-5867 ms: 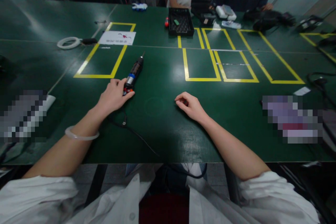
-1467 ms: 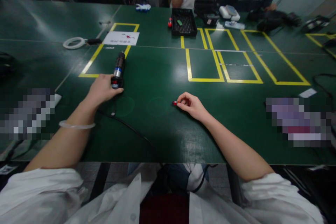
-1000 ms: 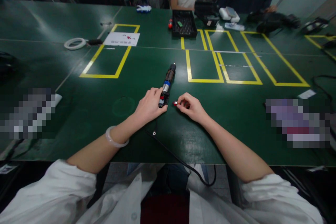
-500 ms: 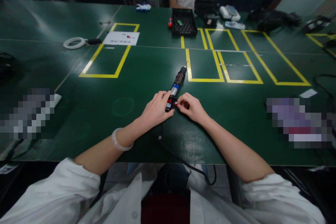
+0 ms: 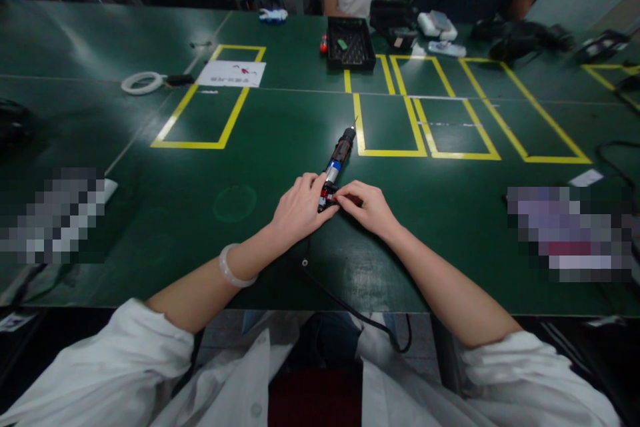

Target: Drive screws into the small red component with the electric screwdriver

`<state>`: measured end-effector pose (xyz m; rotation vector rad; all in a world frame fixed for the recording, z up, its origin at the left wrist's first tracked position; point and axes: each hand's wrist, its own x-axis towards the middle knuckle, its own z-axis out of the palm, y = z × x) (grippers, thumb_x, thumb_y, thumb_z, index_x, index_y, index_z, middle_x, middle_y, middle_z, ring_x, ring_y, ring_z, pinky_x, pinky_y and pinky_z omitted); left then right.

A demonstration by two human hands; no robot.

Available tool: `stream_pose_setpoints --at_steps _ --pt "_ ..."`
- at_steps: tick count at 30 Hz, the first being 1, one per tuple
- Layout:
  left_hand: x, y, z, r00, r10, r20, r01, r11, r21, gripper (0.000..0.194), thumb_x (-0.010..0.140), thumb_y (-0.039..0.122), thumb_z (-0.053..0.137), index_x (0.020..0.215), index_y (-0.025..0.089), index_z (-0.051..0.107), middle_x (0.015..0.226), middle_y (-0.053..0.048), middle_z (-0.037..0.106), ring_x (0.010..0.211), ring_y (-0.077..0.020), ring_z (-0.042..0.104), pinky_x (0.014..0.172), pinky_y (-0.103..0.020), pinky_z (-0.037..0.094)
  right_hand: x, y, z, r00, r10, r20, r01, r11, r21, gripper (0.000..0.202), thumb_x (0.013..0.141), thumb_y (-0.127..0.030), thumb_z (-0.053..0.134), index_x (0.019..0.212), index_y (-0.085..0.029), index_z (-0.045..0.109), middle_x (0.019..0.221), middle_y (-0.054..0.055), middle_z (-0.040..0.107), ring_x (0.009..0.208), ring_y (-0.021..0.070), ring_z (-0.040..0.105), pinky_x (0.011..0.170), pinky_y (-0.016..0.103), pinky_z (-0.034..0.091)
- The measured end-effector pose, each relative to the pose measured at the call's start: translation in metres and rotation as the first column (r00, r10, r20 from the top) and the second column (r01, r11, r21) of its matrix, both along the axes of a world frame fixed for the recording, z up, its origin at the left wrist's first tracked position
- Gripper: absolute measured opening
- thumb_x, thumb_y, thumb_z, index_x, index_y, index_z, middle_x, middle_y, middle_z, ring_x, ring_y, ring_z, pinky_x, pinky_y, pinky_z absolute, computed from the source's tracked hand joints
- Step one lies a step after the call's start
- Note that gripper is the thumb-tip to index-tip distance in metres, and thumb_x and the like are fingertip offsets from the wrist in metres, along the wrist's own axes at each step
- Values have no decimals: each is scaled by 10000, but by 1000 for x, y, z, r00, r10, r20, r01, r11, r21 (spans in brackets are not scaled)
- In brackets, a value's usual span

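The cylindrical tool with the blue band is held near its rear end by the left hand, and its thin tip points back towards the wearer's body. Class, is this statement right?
Not quite: the thin tip points away from the wearer's body, as the head view shows. The rest stands: the left hand holds the cylindrical tool near its rear end.

In the tray [image 5: 371, 61] on the desk [image 5: 285, 123], small part [image 5: 342, 45]; before the tray, power screwdriver [image 5: 339, 155]; left of the tray, paper [image 5: 220, 71]

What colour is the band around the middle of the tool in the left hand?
Blue, on the tool; the head view shows it best.
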<state>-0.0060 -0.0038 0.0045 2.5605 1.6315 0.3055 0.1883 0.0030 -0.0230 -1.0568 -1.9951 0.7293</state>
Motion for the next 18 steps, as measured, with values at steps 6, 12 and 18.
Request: stream_pose_setpoints --at_steps 6,12,18 --pt "4 3 -2 998 34 -57 -32 999 36 555 961 479 507 1391 132 454 1261 -161 537 1126 -291 548 858 -376 515 0 -1 1 999 -2 -45 0 999 -45 95 923 -235 582 920 -190 665 858 29 680 660 129 582 658 269 474" --pt "-3 5 2 996 23 -89 -23 1000 7 598 959 481 512 1456 163 415 1289 -157 520 1138 -301 539 867 -396 528 3 2 -2 999 33 -37 -35 998 -56 116 902 -221 580 1002 -194 631 933 42 638 755 146 585 669 271 470" --pt "-34 14 5 989 81 -122 -85 996 -30 637 955 491 499 1498 181 373 1331 -169 501 1177 -322 527 891 -423 536 7 4 -5 999 42 -34 -44 996 -81 124 906 -205 572 1021 -200 620 973 44 640 769 140 582 674 267 462"
